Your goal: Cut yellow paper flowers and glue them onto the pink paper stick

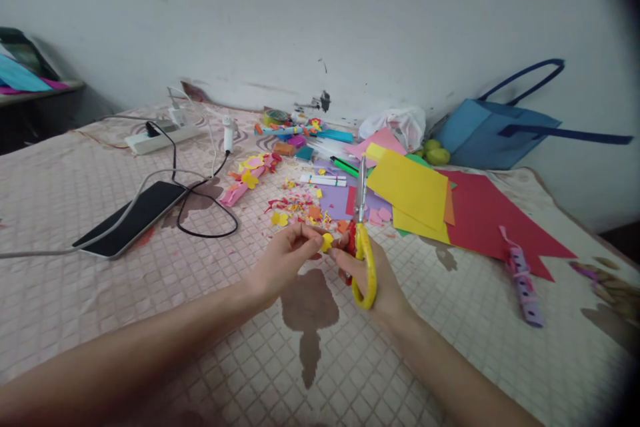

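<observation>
Between the fingertips of both hands is a small yellow paper flower [327,242]. My left hand [287,257] pinches it from the left, thumb on top. Scissors [361,213] with red and yellow handles rest in my right hand [377,273], blades pointing away and up. The right thumb and fingers also reach the flower's edge. Just beyond the hands lie a loose yellow paper flower [279,219] and many coloured paper scraps [300,201]. Yellow paper sheets [410,187] lie to the right of the blades.
Left, a black phone [133,217] lies under cables near a white power strip [163,138]. A pink paper roll with flowers [245,183] stands beyond. Right are red paper [495,213], a purple paper roll [524,287] and a blue bag [493,130] by the wall.
</observation>
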Available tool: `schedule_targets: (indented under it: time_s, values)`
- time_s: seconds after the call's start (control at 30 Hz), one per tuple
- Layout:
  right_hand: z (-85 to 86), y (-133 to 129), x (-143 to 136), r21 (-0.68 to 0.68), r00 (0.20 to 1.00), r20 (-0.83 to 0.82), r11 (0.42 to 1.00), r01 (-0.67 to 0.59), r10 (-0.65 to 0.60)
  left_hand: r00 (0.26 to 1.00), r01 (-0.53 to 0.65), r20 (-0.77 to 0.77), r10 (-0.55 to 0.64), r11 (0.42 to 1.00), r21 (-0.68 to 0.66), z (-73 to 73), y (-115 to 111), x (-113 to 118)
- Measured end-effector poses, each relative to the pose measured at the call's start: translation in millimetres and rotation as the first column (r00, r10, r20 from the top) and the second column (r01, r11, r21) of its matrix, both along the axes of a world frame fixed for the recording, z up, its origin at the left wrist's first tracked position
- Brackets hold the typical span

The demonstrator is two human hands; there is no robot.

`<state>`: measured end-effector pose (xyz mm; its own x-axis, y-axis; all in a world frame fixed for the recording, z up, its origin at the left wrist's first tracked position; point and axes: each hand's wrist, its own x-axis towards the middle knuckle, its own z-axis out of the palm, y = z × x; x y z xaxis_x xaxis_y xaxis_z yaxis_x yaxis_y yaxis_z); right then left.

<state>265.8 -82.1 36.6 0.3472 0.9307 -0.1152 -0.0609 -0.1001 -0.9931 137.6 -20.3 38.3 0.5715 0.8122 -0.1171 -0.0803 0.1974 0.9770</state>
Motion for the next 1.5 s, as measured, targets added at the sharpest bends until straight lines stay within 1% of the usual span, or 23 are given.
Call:
schedule_targets:
  time_s: [0.13,0.27,0.37,0.47,0.53,0.63,0.73,0.83,0.9,1.0,1.1,1.23,1.3,1.4,1.5]
  values:
    - [0.2,-0.8,3.3,-0.006,0.999,0.035,1.0,-0.017,0.018,1.0,0.025,-0.012,-0.025,1.0,-0.016,-2.1,2.1,-0.7]
    - [1.4,-0.7,6.2,-0.033,0.998,0.042,0.999,-0.043,0.044,0.987,0.129,-0.096,-0.13,0.992,-0.014,-2.0,7.2,-3.0]
    - [1.1,0.0,7.7,-0.054,0.995,0.041,0.995,-0.089,0.091,0.971,0.192,-0.151,-0.186,0.981,0.031,-2.9,11.6,-5.0]
    - [0.3,0.1,9.4,-0.05,0.994,0.06,0.995,-0.086,0.089,0.961,0.221,-0.189,-0.204,0.972,0.075,-4.0,15.2,-6.7]
    - [-0.1,-0.4,10.5,-0.048,0.994,0.071,0.996,-0.076,0.079,0.956,0.233,-0.199,-0.217,0.97,0.063,-3.7,16.2,-7.4]
    - [-0.7,-1.7,11.9,-0.042,0.995,0.048,0.996,-0.081,0.083,0.952,0.242,-0.197,-0.235,0.97,0.009,-0.9,14.7,-7.5]
    - [-2.0,-2.3,12.2,-0.02,0.998,0.006,0.998,-0.06,0.06,0.962,0.211,-0.169,-0.212,0.977,-0.027,2.8,11.8,-6.9]
    - [-3.1,-2.2,11.3,0.014,0.999,-0.014,0.999,-0.035,0.035,0.98,0.164,-0.109,-0.166,0.986,-0.025,4.4,9.8,-6.1]
    - [-3.6,-2.2,10.5,0.013,0.999,-0.012,0.999,-0.043,0.043,0.985,0.149,-0.092,-0.149,0.989,-0.012,4.0,8.9,-5.6]
    - [-3.8,-2.5,9.6,0.014,0.998,0.026,0.998,-0.055,0.054,0.986,0.129,-0.106,-0.129,0.992,-0.011,2.8,7.3,-5.1]
    - [-3.4,-2.8,9.7,0.023,0.997,0.056,0.998,-0.054,0.052,0.985,0.127,-0.11,-0.129,0.992,-0.029,2.1,5.5,-4.5]
    - [-1.7,-2.8,10.7,0.017,0.998,0.045,0.998,-0.053,0.052,0.983,0.15,-0.099,-0.154,0.988,-0.044,1.8,4.9,-4.2]
    - [-0.5,-3.4,11.0,0.016,0.997,0.06,0.999,-0.05,0.049,0.986,0.139,-0.085,-0.143,0.989,-0.042,2.2,5.6,-4.5]
    - [-0.7,-6.6,10.7,-0.003,0.992,0.1,0.997,-0.081,0.081,0.997,0.081,-0.006,-0.081,0.996,-0.037,3.9,8.5,-5.8]
    - [-5.8,-12.6,10.2,-0.012,0.979,0.127,0.987,-0.162,0.162,0.993,0.011,0.115,-0.005,0.999,-0.049,6.9,13.3,-7.9]
